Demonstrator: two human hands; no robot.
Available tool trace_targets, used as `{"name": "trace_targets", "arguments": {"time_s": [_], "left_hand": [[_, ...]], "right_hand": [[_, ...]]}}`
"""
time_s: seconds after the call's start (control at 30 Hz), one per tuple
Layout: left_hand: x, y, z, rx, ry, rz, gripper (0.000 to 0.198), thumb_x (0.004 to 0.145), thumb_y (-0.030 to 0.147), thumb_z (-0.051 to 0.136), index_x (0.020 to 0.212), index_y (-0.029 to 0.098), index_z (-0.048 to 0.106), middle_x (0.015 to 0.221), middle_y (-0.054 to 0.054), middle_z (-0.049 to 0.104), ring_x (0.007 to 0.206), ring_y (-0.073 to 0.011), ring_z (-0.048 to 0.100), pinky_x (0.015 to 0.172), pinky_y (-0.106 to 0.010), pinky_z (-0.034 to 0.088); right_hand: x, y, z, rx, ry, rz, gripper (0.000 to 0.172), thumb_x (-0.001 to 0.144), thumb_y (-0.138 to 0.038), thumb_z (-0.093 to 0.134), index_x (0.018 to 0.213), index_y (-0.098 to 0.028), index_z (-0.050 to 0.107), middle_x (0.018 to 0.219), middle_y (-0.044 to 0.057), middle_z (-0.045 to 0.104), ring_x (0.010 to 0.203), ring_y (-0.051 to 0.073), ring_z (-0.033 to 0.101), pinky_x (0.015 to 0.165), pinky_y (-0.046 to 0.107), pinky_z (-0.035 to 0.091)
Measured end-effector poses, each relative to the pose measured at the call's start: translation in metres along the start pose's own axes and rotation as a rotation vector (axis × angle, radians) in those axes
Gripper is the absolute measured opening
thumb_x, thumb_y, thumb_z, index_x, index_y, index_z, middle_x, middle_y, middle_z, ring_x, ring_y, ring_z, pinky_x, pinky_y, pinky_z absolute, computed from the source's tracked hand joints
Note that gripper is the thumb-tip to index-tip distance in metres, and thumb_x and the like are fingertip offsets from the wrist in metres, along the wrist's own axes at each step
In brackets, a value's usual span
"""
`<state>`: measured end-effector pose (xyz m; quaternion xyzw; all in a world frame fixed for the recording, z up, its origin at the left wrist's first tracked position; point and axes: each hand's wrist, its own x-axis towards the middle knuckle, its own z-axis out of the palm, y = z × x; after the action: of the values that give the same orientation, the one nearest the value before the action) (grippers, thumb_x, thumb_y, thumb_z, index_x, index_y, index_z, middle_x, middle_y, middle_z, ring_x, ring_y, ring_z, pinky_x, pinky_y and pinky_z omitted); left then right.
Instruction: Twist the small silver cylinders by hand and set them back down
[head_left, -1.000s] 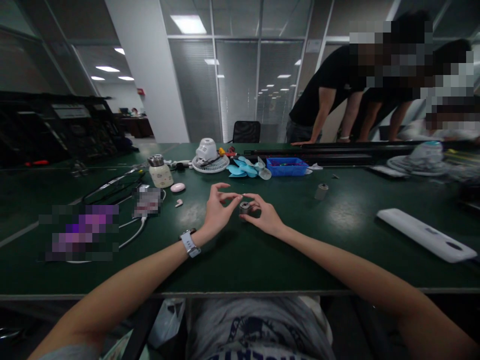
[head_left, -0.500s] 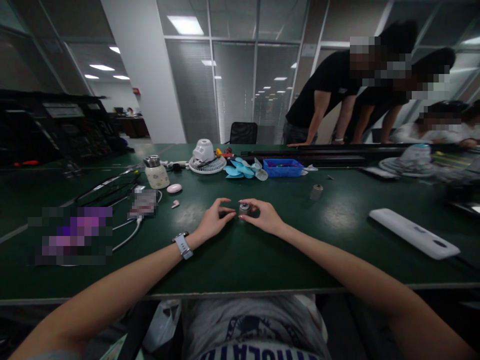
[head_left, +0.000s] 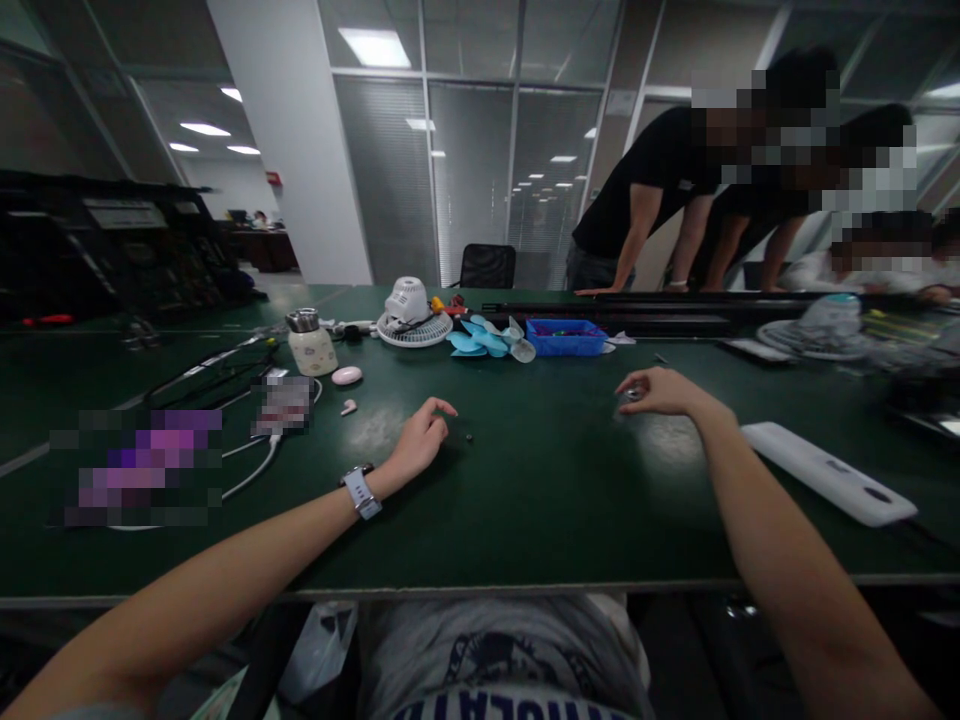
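My left hand (head_left: pixel 421 441) rests on the green table (head_left: pixel 540 500), fingers loosely curled and apart, with nothing seen in it. A tiny dark part (head_left: pixel 469 437) lies on the table just right of its fingertips. My right hand (head_left: pixel 660 392) is out to the right, fingers curled down over a small grey metal cylinder (head_left: pixel 631 394) at the table surface. The hand hides most of the cylinder. A white watch (head_left: pixel 361 492) is on my left wrist.
A long white casing (head_left: pixel 829 471) lies right of my right arm. At the back stand a white fan head (head_left: pixel 411 312), blue fan blades (head_left: pixel 487 338), a blue tray (head_left: pixel 566 336) and a cream flask (head_left: pixel 311 343). Cables (head_left: pixel 255 465) lie left. People lean on the far table edge.
My right hand has carried the cylinder from the middle of the table to the right. My left hand has let go of it and dropped to rest on the table.
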<state>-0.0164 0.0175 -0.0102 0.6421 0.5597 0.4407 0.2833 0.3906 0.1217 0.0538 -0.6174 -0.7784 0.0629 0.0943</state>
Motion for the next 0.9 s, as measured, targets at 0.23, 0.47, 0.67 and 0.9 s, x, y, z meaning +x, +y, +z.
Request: {"name": "trace_targets", "arguments": {"time_s": [0.23, 0.47, 0.67, 0.9], "left_hand": [[0.001, -0.002, -0.002, 0.068, -0.006, -0.009, 0.027, 0.074, 0.016, 0.040, 0.096, 0.020, 0.055, 0.062, 0.004, 0.050, 0.055, -0.0146, 0.048, 0.053, -0.025, 0.034], [0.001, -0.005, -0.003, 0.112, -0.002, -0.016, 0.026, 0.075, 0.015, 0.040, 0.095, 0.020, 0.056, 0.060, 0.004, 0.049, 0.054, -0.0150, 0.046, 0.054, -0.026, 0.033], [0.002, -0.006, -0.003, 0.194, 0.005, -0.012, 0.025, 0.078, 0.014, 0.039, 0.096, 0.020, 0.055, 0.060, 0.004, 0.047, 0.055, -0.0149, 0.046, 0.054, -0.025, 0.031], [0.000, 0.003, -0.002, 0.204, 0.024, -0.034, 0.024, 0.075, 0.010, 0.038, 0.091, 0.019, 0.054, 0.058, 0.004, 0.047, 0.053, -0.0145, 0.045, 0.053, -0.025, 0.032]], "right_hand": [[-0.001, 0.043, -0.003, 0.010, 0.074, 0.176, 0.037, 0.066, -0.036, 0.079, 0.098, -0.018, 0.074, 0.088, 0.014, 0.069, 0.081, 0.027, 0.065, 0.074, 0.037, 0.048], [-0.001, 0.049, -0.001, -0.033, 0.099, 0.154, 0.035, 0.063, -0.033, 0.082, 0.093, -0.017, 0.073, 0.089, 0.014, 0.069, 0.080, 0.027, 0.065, 0.070, 0.036, 0.047], [-0.008, 0.001, -0.009, -0.138, 0.315, 0.078, 0.049, 0.073, -0.047, 0.072, 0.112, -0.018, 0.067, 0.104, 0.016, 0.069, 0.094, 0.033, 0.064, 0.078, 0.046, 0.047], [-0.034, -0.162, 0.071, 0.112, 0.336, -0.697, 0.040, 0.094, -0.038, 0.049, 0.130, -0.021, 0.058, 0.127, 0.007, 0.064, 0.119, 0.022, 0.056, 0.101, 0.040, 0.039]]}}
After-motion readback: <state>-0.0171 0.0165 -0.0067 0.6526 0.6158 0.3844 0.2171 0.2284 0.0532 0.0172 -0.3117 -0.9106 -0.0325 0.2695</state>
